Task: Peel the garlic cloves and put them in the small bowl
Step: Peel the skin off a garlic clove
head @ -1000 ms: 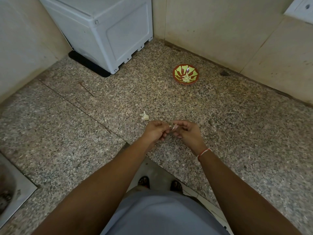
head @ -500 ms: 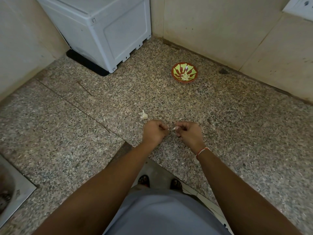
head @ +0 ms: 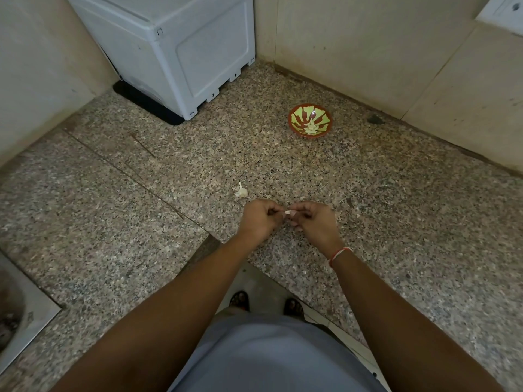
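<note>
Both hands' grips, left hand [head: 261, 219] and right hand [head: 315, 222], pinch a garlic clove [head: 287, 213] (lengthwise between them).

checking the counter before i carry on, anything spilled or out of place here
Nothing is spilled. One garlic piece lies loose on the granite counter, apart from the small bowl, which holds peeled cloves. Both hands pinch a garlic clove between them.

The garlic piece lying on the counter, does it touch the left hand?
Apart. In the head view, speckled counter shows between the garlic piece and the left hand, which pinches another clove nearer the person.
</note>
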